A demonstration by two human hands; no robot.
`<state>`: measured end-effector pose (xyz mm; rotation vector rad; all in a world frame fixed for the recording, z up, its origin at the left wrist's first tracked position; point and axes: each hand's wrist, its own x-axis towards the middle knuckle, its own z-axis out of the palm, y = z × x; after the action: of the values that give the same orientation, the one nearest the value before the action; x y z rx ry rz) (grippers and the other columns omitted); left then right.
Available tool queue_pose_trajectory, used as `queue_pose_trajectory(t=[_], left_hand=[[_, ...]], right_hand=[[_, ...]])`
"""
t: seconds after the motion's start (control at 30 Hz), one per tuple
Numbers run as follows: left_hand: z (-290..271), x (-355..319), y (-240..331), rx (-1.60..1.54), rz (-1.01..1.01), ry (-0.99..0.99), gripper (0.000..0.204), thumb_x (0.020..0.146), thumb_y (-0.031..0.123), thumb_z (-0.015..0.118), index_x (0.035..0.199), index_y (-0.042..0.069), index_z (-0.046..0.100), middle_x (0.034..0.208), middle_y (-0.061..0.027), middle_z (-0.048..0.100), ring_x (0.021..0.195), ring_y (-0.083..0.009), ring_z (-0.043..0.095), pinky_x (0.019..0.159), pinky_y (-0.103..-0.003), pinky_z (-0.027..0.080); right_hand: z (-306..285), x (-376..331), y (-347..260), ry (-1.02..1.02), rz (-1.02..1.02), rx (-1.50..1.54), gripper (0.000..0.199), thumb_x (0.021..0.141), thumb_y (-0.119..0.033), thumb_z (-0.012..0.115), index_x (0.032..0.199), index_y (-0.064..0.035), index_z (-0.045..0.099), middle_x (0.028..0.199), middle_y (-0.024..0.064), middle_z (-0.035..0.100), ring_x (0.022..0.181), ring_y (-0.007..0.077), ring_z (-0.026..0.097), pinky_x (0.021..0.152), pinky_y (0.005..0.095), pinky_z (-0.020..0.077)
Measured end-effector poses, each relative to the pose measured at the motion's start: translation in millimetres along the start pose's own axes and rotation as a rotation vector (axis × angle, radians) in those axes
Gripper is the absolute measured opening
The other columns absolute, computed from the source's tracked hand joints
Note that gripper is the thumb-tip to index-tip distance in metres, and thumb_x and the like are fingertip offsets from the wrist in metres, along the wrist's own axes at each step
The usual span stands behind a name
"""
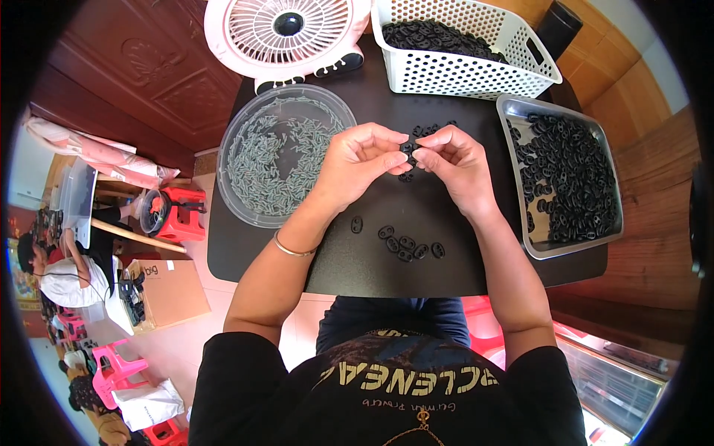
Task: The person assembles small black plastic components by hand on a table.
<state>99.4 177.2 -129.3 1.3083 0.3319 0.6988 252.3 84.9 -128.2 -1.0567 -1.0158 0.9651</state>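
Above the middle of the dark table, my left hand (358,162) and my right hand (461,167) meet over a small black oval plastic piece (408,149). Thumb and fingertips of each hand pinch it from opposite sides, hiding part of it. Just beyond and below the fingers lie more black pieces (406,177) on the tabletop. Closer to me is a loose group of black ovals with two holes (406,243). To the left of my left hand stands a clear round tub (225,165) holding many short grey-green rods.
A metal tray (567,251) of black ovals is at the table's right. White perforated basket (446,80), filled with black pieces, stands at the back beside a pink fan (288,25). At far left, another person (71,279) sits near a cardboard box (175,293) and red stools (182,213).
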Motion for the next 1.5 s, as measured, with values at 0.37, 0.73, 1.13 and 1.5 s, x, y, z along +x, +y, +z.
queue_pose_trajectory(t=[0.37, 0.73, 1.13, 1.5], left_hand=[[-1.8, -0.5, -1.6, 0.025, 0.015, -0.034, 0.015, 0.079, -0.004, 0.059, 0.093, -0.003, 0.057, 0.082, -0.0094, 0.062, 0.073, -0.0164, 0.063, 0.067, -0.025, 0.053], [-3.1, -1.3, -0.6, 0.032, -0.007, -0.039, 0.018, 0.079, -0.003, 0.059, 0.096, -0.004, 0.059, 0.083, -0.0101, 0.063, 0.073, -0.0152, 0.063, 0.067, -0.023, 0.052], [0.1, -0.2, 2.9, -0.068, -0.073, 0.026, 0.020, 0.081, 0.005, 0.060, 0.099, -0.002, 0.059, 0.081, -0.0056, 0.060, 0.069, -0.0092, 0.055, 0.065, -0.021, 0.046], [-7.7, -2.3, 0.7, -0.212, -0.254, -0.080, 0.019, 0.079, 0.005, 0.063, 0.087, 0.007, 0.045, 0.075, -0.0028, 0.056, 0.066, -0.0092, 0.055, 0.061, -0.021, 0.046]], right_hand=[[0.5, -1.2, -1.3, 0.005, 0.023, -0.001, 0.008, 0.078, 0.001, 0.062, 0.082, -0.0039, 0.056, 0.077, 0.0018, 0.059, 0.069, 0.0057, 0.055, 0.063, 0.0196, 0.0459], [-0.4, -1.6, -3.5, -0.002, 0.053, -0.047, 0.008, 0.077, 0.000, 0.063, 0.078, -0.0055, 0.057, 0.073, 0.0003, 0.058, 0.065, 0.0052, 0.053, 0.060, 0.0189, 0.0446], [1.8, -0.9, 0.6, -0.010, -0.029, -0.156, 0.021, 0.076, 0.003, 0.064, 0.094, -0.0038, 0.056, 0.076, 0.0009, 0.058, 0.069, 0.0051, 0.055, 0.063, 0.0202, 0.0471], [0.9, -4.9, -1.3, -0.114, -0.105, -0.402, 0.028, 0.067, 0.001, 0.070, 0.094, -0.0056, 0.065, 0.072, -0.0002, 0.054, 0.064, 0.0055, 0.052, 0.061, 0.0211, 0.0474]])
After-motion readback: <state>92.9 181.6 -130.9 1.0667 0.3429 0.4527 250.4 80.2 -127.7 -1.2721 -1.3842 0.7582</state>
